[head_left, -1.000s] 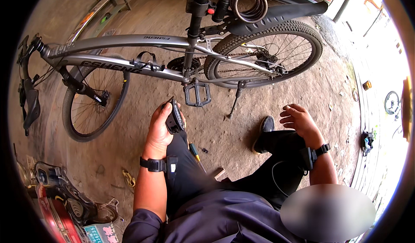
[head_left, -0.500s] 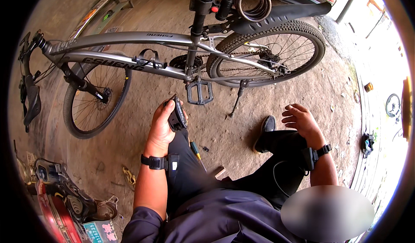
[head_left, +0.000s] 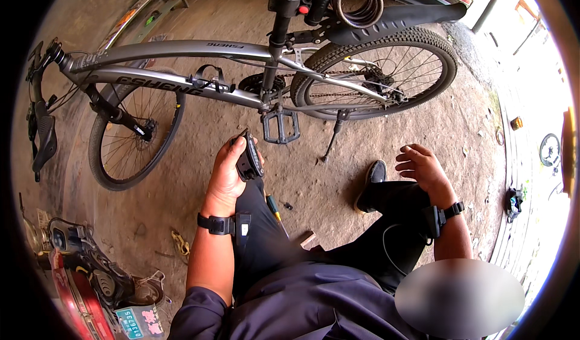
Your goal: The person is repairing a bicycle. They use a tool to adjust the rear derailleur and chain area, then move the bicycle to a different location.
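Note:
My left hand is wrapped round a flat black plastic part with rows of small details, held above my left thigh below the bicycle pedal. My right hand hangs open above my right thigh, its fingers slightly curled and apart, with nothing in it. A silver bicycle spans the upper view with its kickstand down; a coiled lock hangs near the rear mudguard. A yellow-and-dark screwdriver lies partly behind my left leg.
A low bench stands behind the bicycle. A red vehicle part or case and worn gear crowd the lower left, near a yellow object. A dark bag and a small wheel are at the bright right edge.
The view has shifted slightly, so the bicycle sits a little higher and further right. My left hand with the black part is slightly higher in the picture; its grip is unchanged.

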Demonstrator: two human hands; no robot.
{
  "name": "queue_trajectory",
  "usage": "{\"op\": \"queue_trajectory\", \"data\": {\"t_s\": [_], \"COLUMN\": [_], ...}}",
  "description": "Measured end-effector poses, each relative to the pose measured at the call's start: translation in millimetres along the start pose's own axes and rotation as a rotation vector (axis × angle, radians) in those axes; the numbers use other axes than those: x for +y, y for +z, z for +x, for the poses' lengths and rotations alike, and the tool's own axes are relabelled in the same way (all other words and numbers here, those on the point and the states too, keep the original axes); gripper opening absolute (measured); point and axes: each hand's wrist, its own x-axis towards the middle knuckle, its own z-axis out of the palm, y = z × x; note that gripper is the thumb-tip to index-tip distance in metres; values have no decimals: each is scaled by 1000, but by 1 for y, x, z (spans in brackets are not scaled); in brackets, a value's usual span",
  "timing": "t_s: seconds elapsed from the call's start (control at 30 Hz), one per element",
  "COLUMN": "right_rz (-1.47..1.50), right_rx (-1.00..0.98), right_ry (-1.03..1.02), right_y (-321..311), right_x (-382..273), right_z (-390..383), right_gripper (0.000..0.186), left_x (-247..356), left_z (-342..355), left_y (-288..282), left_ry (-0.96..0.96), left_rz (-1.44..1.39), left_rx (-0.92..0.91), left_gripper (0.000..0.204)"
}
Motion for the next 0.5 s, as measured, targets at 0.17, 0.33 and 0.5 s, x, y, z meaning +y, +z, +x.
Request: {"op": "queue_trajectory", "data": {"t_s": [0.17,0.33,0.5], "right_rz": [-76,-176,-445], "right_rx": [-78,-413,-743], "right_ry": [28,-82,-143], "right_y": [19,66,121], "right_x": [-13,-34,-43], "right_z": [-13,-24,-6], "right_gripper": [30,49,71], "left_x": [-1,-19,-41], "left_z": [-2,-7,0], "left_y": [6,53,105], "left_ry": [-35,-83,48], "left_rz": [105,170,464], "left_rx": [37,-105,-176], "left_gripper": [31,25,25]}}
